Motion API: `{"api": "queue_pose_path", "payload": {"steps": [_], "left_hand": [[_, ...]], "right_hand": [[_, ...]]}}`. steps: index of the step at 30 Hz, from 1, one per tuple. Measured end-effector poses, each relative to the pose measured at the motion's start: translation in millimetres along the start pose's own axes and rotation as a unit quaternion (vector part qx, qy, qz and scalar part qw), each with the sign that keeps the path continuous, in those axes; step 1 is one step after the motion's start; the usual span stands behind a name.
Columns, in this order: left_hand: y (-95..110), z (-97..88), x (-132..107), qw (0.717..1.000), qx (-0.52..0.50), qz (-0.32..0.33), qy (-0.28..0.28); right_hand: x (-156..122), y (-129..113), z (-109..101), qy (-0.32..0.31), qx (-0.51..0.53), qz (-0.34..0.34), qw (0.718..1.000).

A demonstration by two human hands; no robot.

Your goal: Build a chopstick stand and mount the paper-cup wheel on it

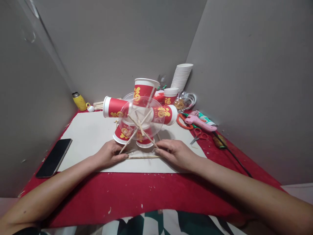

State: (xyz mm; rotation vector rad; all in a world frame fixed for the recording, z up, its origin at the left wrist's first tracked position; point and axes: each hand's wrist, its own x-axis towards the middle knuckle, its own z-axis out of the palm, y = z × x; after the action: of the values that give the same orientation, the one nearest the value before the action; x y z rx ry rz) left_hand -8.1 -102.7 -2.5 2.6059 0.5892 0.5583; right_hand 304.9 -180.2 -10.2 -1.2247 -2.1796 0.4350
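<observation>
A wheel model made of paper cups (146, 93) stands in front of me on a white board. Several red-and-white cups with gold characters radiate between two clear plastic discs (156, 122). Crossed wooden sticks (133, 135) carry it, joined at the hub and spreading down to a pale flat base (141, 154). At the base's left corner, my left hand (111, 152) is closed with its thumb along the front edge. My right hand (174, 152) pinches the right corner beside the foot of a stick. The fingers behind the base are partly hidden.
A black phone (54, 158) lies left on the white board's (83, 130) edge. A yellow bottle (79, 101) and wooden sticks stand behind. To the right are stacked cups (182, 76), a pink glue gun (200, 123), red-handled scissors (198, 134) and a black cord. Grey walls enclose the red cloth.
</observation>
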Motion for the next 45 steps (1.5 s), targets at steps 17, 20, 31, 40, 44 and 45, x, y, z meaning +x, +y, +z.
{"api": "queue_pose_path", "payload": {"steps": [17, 20, 31, 40, 44, 45], "left_hand": [[0.7, -57.3, -5.6, 0.902, -0.345, -0.251, -0.073], [-12.7, -58.3, -9.2, 0.876, -0.378, -0.298, 0.006], [-15.9, -47.6, -5.8, 0.85, -0.404, -0.328, 0.083], [-21.7, -42.2, -8.0, 0.837, -0.375, -0.351, 0.19], [-24.8, -34.2, -8.2, 0.827, -0.36, -0.355, 0.245], [-25.1, -31.9, -8.2, 0.827, -0.353, -0.356, 0.255]], "right_hand": [[-3.1, 3.5, 3.1, -0.007, -0.013, 0.016, 1.0], [-2.6, 3.1, 2.4, -0.003, -0.016, 0.015, 1.0], [-3.5, 3.6, 2.5, 0.012, -0.043, 0.001, 0.999], [-5.5, 2.9, -3.3, 0.017, -0.05, 0.004, 0.999], [-6.8, 1.2, -9.4, 0.034, -0.03, 0.004, 0.999], [-7.1, 0.6, -10.8, 0.043, -0.025, 0.004, 0.999]]}}
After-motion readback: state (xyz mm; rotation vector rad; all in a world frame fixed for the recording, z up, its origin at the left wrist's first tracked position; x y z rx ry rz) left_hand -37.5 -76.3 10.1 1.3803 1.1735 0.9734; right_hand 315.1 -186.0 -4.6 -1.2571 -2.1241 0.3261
